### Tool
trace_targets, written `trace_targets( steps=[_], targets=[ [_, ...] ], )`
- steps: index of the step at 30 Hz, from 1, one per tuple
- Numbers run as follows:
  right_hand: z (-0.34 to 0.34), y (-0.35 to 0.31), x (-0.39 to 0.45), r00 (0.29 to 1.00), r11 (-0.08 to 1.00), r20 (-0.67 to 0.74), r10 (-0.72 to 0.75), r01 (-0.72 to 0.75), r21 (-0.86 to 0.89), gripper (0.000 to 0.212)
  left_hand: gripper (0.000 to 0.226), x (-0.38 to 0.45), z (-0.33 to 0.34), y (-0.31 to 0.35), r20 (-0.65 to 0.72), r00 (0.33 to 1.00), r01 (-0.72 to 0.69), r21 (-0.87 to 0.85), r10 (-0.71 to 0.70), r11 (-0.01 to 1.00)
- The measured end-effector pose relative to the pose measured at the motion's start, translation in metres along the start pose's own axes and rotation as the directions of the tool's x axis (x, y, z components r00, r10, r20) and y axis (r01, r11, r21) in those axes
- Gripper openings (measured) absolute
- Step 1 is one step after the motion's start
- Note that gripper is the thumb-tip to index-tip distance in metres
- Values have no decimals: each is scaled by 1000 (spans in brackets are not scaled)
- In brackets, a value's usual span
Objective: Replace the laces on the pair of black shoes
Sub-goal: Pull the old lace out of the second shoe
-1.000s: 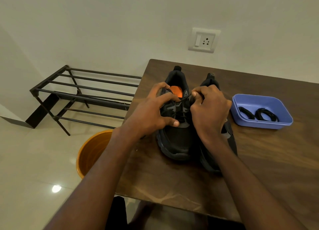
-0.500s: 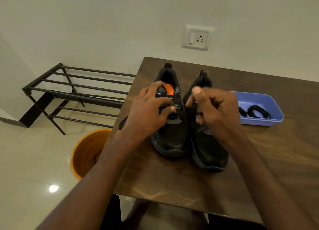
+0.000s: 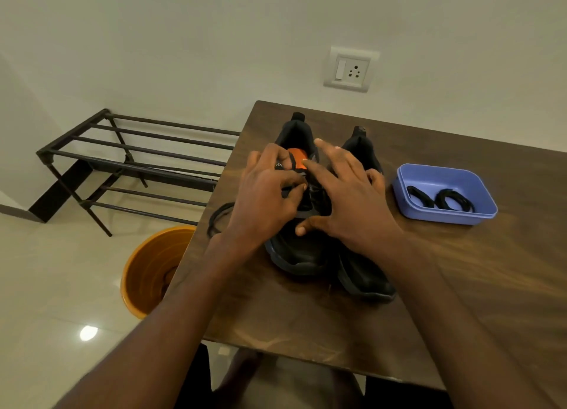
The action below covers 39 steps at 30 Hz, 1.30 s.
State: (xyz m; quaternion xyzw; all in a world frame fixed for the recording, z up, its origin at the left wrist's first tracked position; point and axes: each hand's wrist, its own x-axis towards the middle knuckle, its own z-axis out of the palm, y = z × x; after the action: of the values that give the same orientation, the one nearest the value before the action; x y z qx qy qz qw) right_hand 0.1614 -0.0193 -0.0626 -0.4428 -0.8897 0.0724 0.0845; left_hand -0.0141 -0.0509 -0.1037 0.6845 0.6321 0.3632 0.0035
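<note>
A: Nearest to us, our two forearms reach over the near edge of the wooden table (image 3: 460, 301) to the pair of black shoes (image 3: 365, 273) standing side by side, toes towards us. We judge we are unthreading the old lace from the left shoe (image 3: 294, 255). How do we do that well?

B: We steady the shoe by its tongue and draw the lace out one eyelet row at a time, pulling along the line of the eyelets so it doesn't snag. The loose loop of old lace (image 3: 219, 217) lying at the table's left edge should stay clear of the rim, or it may slide off towards the orange bucket (image 3: 147, 270) on the floor below.

A: And our hands?

B: Our left hand (image 3: 264, 200) is curled over the lacing of the left shoe, thumb and forefinger pinching what looks like a strand of lace, though dark on dark makes that hard to confirm. Our right hand (image 3: 346, 200) is spread, fingers straight and apart, gripping nothing; its thumb rests on the left shoe's upper and the palm hovers over the right shoe.

A: Farther out?

B: To the right, well apart from the shoes, a blue plastic tray (image 3: 478, 190) holds two coiled black laces (image 3: 454, 200), the replacements, we take it. Far left stands a black metal shoe rack (image 3: 138, 160), and a wall socket (image 3: 349, 69) sits above the table's far edge.
</note>
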Motion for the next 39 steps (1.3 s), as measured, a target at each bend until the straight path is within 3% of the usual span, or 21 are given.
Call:
trace_targets(
  steps=[4, 8, 10, 12, 13, 16, 18, 19, 21, 22, 23, 25, 28, 30, 32, 35, 37, 39],
  targets=[
    [4, 8, 8, 996, 998, 73, 56, -56, -8, 112, 11, 5, -8, -7, 68, 993, 112, -185, -101, 976],
    [11, 8, 8, 998, 998, 32, 55, -54, -9, 113, 9, 5, -16, -1, 209, 953, 292, -455, -218, 842],
    [13, 7, 8, 999, 999, 9, 52, -52, 0, 113, 9, 6, -16, 5, 210, 959, 255, -347, -191, 902],
    [14, 8, 7, 999, 998, 2, 52, -52, 26, 113, 15, 5, -14, 10, 171, 980, 104, -3, -102, 995],
    [14, 8, 7, 999, 998, 4, 51, -51, 30, 113, 16, 5, -13, 13, 147, 988, 32, 137, -52, 990],
    [16, 10, 7, 998, 998, 21, 55, -56, 36, 115, 5, 4, -14, 15, 98, 995, -8, 219, -14, 976],
    [16, 10, 7, 998, 997, 28, 62, -63, 53, 116, 11, 2, -14, 15, 46, 997, 65, 57, -68, 996],
    [16, 10, 7, 997, 996, 33, 67, -69, 63, 117, 14, 3, -15, 13, 48, 990, 140, -124, -135, 982],
    [15, 9, 7, 996, 995, 45, 72, -75, 72, 118, 14, 5, -19, 9, 63, 962, 257, -533, -265, 806],
    [15, 9, 7, 996, 994, 46, 72, -76, 74, 118, 13, 7, -21, 9, 77, 954, 269, -639, -288, 721],
    [15, 9, 7, 996, 994, 47, 72, -76, 77, 118, 10, 7, -22, 8, 87, 957, 262, -667, -276, 698],
    [15, 9, 7, 997, 993, 39, 72, -75, 87, 116, 9, 7, -22, 7, 98, 974, 222, -553, -202, 803],
    [16, 9, 6, 997, 993, 22, 68, -70, 100, 115, 27, 3, -15, 4, 162, 984, 100, -148, -76, 984],
    [16, 8, 7, 997, 992, 27, 69, -72, 100, 116, 14, 3, -12, 3, 116, 993, 31, 2, -31, 1000],
    [16, 8, 7, 997, 992, 33, 73, -76, 100, 117, 4, 4, -11, 1, 18, 998, 59, 2, -59, 998],
    [15, 7, 7, 996, 990, 38, 78, -82, 114, 117, 11, 8, -23, 8, -123, 966, 163, -402, -230, 901],
    [14, 7, 7, 996, 990, 47, 79, -84, 118, 118, 18, 13, -39, 20, -90, 956, 143, -689, -279, 710],
    [15, 8, 8, 996, 990, 48, 75, -80, 117, 117, 20, 14, -45, 22, -34, 959, 150, -784, -282, 603]
  ],
)
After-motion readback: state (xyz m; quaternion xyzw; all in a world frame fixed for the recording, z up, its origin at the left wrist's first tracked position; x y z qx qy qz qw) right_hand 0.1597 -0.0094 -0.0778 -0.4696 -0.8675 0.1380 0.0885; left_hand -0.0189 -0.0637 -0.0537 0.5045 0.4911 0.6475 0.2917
